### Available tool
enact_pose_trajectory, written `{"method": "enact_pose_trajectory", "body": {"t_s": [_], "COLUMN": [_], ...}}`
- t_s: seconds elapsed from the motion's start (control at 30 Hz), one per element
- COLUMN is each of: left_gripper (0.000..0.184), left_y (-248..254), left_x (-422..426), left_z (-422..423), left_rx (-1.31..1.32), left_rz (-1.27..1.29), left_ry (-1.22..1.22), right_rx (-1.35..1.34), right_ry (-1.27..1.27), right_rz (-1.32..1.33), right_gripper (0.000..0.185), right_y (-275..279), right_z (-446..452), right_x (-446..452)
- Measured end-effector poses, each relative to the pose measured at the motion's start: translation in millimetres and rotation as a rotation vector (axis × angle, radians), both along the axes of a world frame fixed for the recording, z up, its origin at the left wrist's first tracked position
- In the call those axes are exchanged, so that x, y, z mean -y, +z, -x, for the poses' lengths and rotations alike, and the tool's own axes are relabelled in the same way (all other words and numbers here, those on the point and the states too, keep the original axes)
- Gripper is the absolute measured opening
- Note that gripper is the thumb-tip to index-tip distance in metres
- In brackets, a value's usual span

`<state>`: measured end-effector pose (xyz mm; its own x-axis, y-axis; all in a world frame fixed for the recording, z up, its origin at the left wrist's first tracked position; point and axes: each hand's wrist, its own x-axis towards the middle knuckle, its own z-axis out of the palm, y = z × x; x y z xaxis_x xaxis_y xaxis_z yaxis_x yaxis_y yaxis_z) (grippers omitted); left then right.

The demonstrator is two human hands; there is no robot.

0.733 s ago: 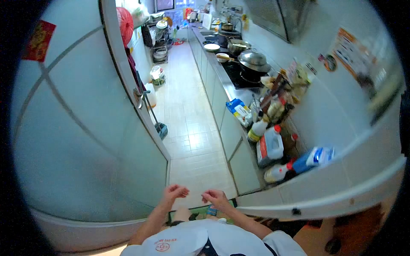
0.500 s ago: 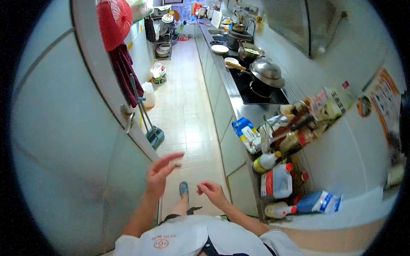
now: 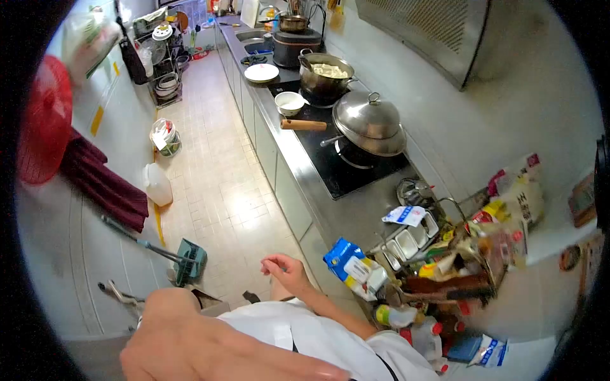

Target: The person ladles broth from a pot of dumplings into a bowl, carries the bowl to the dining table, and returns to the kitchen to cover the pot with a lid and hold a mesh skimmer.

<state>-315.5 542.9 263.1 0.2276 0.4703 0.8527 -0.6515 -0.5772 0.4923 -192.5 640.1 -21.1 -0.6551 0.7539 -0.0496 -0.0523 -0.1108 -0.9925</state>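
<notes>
My left hand is large and close to the camera at the bottom, its back turned up and a finger stretched to the right across my white top. No object shows in it, though some of its fingers are out of sight. Over the floor, left of the counter, my right hand hangs with its fingers loosely curled in and nothing visible in them. Nearest to it on the counter is a blue and white bag, with a gap between the two.
A lidded wok and a pot of pale food sit on the black cooktop. Seasoning containers and bottles crowd the counter's near end. A dustpan, a white jug and a bin stand along the left wall.
My view has moved forward past the door and swung right. My left hand has come up close to the camera; my right hand stays low with curled fingers.
</notes>
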Motion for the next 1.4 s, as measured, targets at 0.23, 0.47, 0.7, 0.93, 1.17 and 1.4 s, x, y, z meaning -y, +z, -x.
{"method": "enact_pose_trajectory", "body": {"t_s": [0.23, 0.47, 0.7, 0.93, 1.17, 1.4], "left_gripper": [0.034, 0.046, 0.054, 0.032, 0.071, 0.050], "left_y": [-1, -53, -259, -349, -359, -396], "left_x": [-172, -328, -510, -639, -711, -729], "left_z": [117, 259, 382, 369, 323, 320], "left_rx": [-0.113, -0.054, -0.149, -0.333, -0.396, -0.393], "left_rz": [-0.140, 0.582, 1.466, 1.718, 1.634, 1.749], "left_ry": [0.161, 0.580, 0.321, -0.101, -0.430, -0.561], "right_rx": [-0.040, -0.042, 0.200, 0.656, 0.717, 0.571], "right_ry": [-0.030, -0.428, -0.780, -0.929, -1.141, -1.431], "right_rz": [-0.143, -0.442, -0.583, -0.592, -0.477, -0.480], "right_gripper": [0.019, 0.029, 0.035, 0.053, 0.054, 0.037], "right_y": [47, 105, 98, 124, 110, 77], "right_z": [100, 186, 229, 241, 270, 286], "right_x": [-169, -310, -441, -559, -607, -628]}}
